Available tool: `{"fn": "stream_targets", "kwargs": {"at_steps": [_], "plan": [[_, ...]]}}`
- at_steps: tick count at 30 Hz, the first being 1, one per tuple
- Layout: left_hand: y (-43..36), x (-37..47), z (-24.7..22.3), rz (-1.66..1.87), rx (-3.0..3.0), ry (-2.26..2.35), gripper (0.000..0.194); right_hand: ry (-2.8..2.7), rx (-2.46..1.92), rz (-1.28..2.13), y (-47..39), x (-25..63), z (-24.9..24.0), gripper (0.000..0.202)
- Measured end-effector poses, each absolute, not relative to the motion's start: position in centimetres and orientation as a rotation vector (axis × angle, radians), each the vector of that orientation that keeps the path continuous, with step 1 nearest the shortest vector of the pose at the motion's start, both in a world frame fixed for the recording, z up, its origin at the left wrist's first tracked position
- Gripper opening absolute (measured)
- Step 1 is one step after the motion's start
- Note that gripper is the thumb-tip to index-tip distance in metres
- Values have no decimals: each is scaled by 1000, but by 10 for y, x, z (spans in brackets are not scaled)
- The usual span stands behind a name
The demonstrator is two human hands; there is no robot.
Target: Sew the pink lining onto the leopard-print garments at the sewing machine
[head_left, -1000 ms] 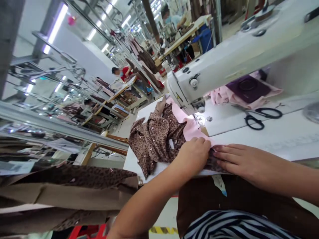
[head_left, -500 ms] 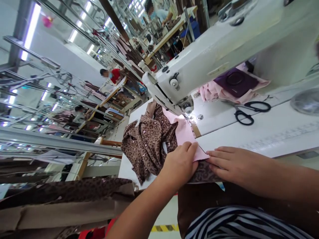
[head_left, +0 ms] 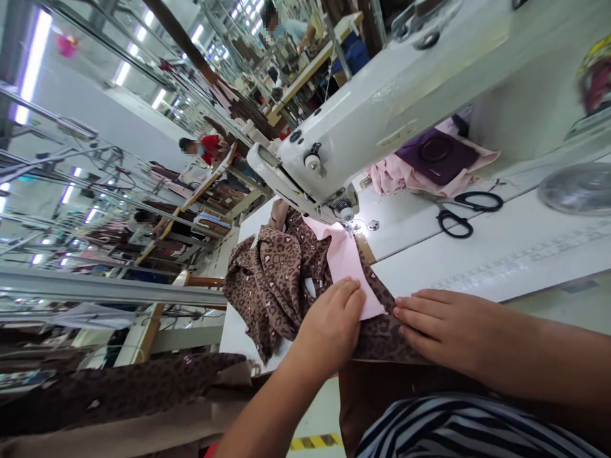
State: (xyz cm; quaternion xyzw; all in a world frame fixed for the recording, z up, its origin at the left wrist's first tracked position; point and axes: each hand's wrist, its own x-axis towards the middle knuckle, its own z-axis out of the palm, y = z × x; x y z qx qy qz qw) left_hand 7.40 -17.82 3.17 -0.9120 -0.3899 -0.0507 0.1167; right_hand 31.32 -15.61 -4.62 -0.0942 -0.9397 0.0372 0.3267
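Note:
A pink fabric piece [head_left: 344, 257] lies over brown leopard-print fabric [head_left: 274, 273] and runs up to the lit needle area of the white sewing machine [head_left: 353, 140]. My left hand [head_left: 331, 318] is closed on the pink piece near its lower end, fingertips pressed together on top. To its right, my right hand [head_left: 442, 324] has its fingers together at the edge of the leopard-print fabric; its thumb is hidden beneath. A strip of the print shows along the pink piece's right side. The rest of the leopard-print fabric is bunched left of the needle.
Black-handled scissors [head_left: 456, 222] lie on the white table [head_left: 482, 264] right of the needle. Behind them, a dark purple item [head_left: 436, 152] rests on crumpled pink cloth [head_left: 382, 177]. A clear round dish [head_left: 575, 187] sits farther right. More leopard-print cloth [head_left: 138, 385] hangs at lower left.
More leopard-print fabric now shows beside the pink piece's right edge, between my hands. My hands are slightly farther apart. The head view has shifted slightly to the right.

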Motion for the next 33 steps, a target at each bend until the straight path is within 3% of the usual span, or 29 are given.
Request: {"fn": "stream_targets", "kwargs": {"at_steps": [19, 25, 33], "plan": [[-183, 79, 20, -127, -2828, -1165, 26, -2424, -337, 190, -158, 312, -46, 32], [-179, 81, 19, -375, -2878, -1111, 27, -2423, -415, 287, -161, 307, -52, 29], [-179, 78, 13, -145, -2960, -1009, 33, -2418, -452, 295, -158, 303, -47, 30]]}}
